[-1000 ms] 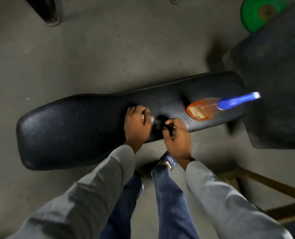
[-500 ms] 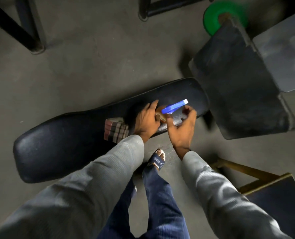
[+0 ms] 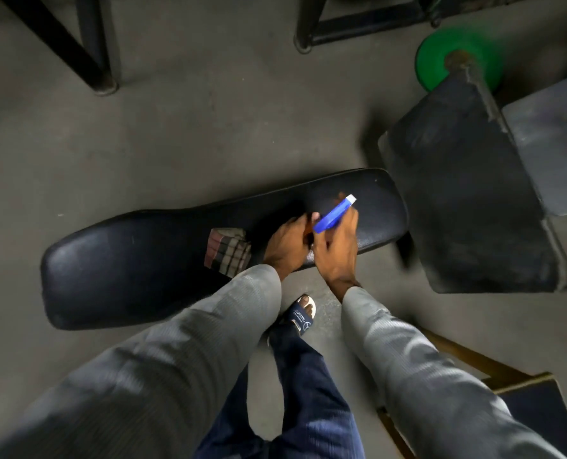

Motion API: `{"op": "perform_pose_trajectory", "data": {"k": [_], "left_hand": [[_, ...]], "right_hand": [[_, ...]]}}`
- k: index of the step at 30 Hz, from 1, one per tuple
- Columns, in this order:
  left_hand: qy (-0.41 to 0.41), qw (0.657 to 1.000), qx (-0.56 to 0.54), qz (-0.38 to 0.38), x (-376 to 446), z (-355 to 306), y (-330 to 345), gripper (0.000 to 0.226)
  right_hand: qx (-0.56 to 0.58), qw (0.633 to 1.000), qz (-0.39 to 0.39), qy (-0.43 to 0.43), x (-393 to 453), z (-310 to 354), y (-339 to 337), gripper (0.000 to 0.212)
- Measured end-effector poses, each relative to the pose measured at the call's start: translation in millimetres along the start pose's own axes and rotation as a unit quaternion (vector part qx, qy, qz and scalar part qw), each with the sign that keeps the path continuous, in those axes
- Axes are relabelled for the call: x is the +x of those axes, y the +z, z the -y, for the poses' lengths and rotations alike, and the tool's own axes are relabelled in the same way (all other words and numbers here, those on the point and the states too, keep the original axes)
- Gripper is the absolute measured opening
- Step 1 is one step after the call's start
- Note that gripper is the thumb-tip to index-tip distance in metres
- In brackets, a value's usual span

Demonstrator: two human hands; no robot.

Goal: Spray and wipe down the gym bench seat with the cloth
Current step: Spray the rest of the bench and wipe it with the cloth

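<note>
Grey concrete floor, black bench seat (image 3: 126,270) lying across mid-frame. Folded checked cloth (image 3: 228,254) on seat, centre, just left of hands. Both hands over seat's right part, touching each other. Right hand (image 3: 337,248) curled round spray bottle (image 3: 333,215), blue nozzle angled toward upper right. Left hand (image 3: 286,247) curled at bottle's base; finger contact hidden, cannot tell. Green weight plate (image 3: 441,61) upper right.

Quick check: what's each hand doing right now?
Left hand: grips the spray bottle's body.
Right hand: grips the same bottle at its blue head.
</note>
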State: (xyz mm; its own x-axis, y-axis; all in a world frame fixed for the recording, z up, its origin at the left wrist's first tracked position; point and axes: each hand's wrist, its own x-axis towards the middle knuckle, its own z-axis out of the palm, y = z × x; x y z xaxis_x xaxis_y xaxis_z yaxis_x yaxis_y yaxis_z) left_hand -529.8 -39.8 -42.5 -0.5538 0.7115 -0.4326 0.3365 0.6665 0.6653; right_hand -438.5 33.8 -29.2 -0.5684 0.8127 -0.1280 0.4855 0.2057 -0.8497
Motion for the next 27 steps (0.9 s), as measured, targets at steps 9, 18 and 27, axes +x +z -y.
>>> {"op": "perform_pose_trajectory", "data": {"k": [9, 18, 27], "left_hand": [[-0.014, 0.992, 0.116, -0.045, 2.2, 70.7, 18.7, 0.065], [-0.028, 0.960, 0.258, -0.104, 26.7, 207.2, 46.0, 0.078], [0.006, 0.945, 0.299, -0.130, 30.2, 228.7, 56.9, 0.079]], "right_hand": [[0.010, 1.000, -0.015, 0.023, 32.3, 5.0, 14.7, 0.045], [-0.043, 0.992, 0.114, 0.021, 14.4, -74.4, 106.2, 0.023], [-0.097, 0.987, 0.112, 0.067, -1.5, -87.6, 140.9, 0.039]]}}
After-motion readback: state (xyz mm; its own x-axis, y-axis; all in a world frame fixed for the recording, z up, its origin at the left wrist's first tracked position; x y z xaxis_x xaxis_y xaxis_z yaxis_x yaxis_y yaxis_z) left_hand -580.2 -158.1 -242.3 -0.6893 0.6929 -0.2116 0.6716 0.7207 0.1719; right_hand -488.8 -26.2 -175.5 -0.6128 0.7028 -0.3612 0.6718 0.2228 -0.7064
